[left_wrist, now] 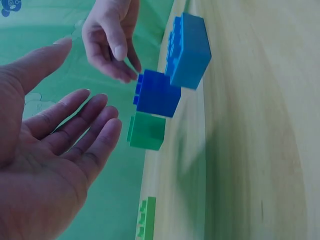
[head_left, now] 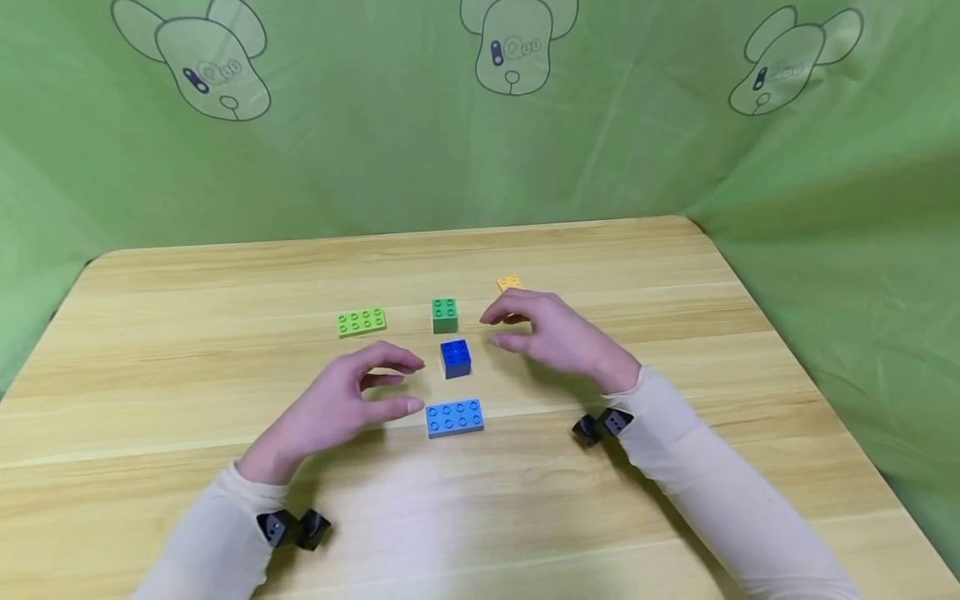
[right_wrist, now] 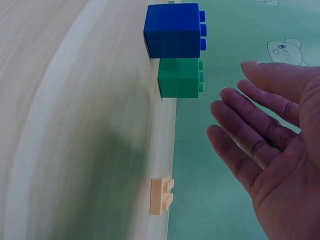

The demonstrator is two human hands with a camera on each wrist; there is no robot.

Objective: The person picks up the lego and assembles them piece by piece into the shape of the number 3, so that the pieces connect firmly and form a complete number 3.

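Cream-sleeved, my left hand (head_left: 333, 407) hovers over the pale wooden table (head_left: 187, 350), fingers and thumb apart, holding nothing, a flat lime-green eight-stud plastic brick (head_left: 362, 322) beyond it. Centrally, a green four-stud plastic brick (head_left: 445, 317) stands behind a dark-blue four-stud plastic brick (head_left: 456, 360), with a light-blue eight-stud plastic brick (head_left: 454, 418) nearer me; careless fingers could, I think, knock these close neighbours askew. Further right, a small flat orange plastic brick (head_left: 509, 282) is partly blocked by my right hand (head_left: 557, 333), also empty, thumb and fingers parted; an unseen brush might shift it.
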